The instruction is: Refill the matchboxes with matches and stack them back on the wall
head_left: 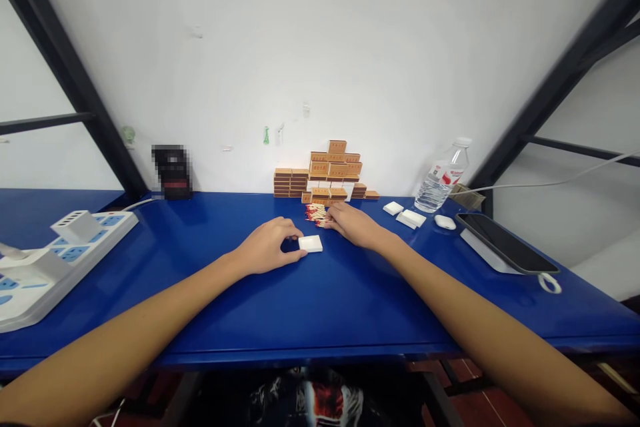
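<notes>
My left hand (267, 245) rests on the blue table (320, 307), fingers curled, pinching the left edge of a small white matchbox tray (311, 243). My right hand (353, 223) lies just beyond it, fingertips on a loose pile of red-tipped matches (316, 213). What the right fingers hold is hidden. Behind the matches, brown matchboxes (330, 173) are stacked against the white wall.
Three white trays or box parts (405, 215) and a white earbud case (445, 221) lie at right, near a water bottle (443, 179) and a dark phone on a stand (505, 245). A white power strip (55, 253) sits at left. Black frame struts rise on both sides.
</notes>
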`<state>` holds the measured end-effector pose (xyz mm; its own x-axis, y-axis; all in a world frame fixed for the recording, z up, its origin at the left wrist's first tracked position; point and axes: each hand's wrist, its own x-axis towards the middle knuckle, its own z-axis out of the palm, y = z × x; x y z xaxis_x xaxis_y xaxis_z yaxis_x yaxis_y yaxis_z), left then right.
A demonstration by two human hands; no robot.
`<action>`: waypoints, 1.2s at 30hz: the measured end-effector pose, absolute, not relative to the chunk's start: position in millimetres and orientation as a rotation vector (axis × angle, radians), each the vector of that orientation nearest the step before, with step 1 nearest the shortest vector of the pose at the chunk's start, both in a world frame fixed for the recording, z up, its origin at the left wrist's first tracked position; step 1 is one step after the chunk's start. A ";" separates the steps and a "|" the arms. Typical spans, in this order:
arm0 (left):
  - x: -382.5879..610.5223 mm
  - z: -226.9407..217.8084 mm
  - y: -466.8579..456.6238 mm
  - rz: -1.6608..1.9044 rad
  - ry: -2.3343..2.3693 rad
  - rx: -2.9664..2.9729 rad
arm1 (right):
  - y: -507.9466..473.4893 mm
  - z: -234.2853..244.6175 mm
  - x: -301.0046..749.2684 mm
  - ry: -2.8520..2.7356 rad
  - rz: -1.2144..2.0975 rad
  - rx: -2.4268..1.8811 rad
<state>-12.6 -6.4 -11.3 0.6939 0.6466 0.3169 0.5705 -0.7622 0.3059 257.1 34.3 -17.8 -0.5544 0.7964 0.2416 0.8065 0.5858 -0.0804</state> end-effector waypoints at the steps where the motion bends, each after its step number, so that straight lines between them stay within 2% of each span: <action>1: -12.4 -11.3 -6.4 0.613 0.987 2.719 | 33.8 -17.9 257.5 -2.562 -0.073 -1.327; 9: -11.0 -11.4 -6.6 0.619 0.982 2.725 | 30.7 -13.6 265.7 -2.520 -0.099 -1.300; 26: -12.9 -12.9 -4.0 0.655 0.954 2.748 | -16.2 2.1 230.2 -2.634 0.147 -1.041; 36: -13.2 -10.9 -4.7 0.653 0.964 2.713 | -15.7 16.3 256.4 -2.593 0.395 -1.181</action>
<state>-13.2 -4.7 -10.9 0.6918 0.6361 0.3417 0.5529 -0.7710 0.3160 256.4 -15.7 16.3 -0.6337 0.7633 0.1255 0.6912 0.6316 -0.3511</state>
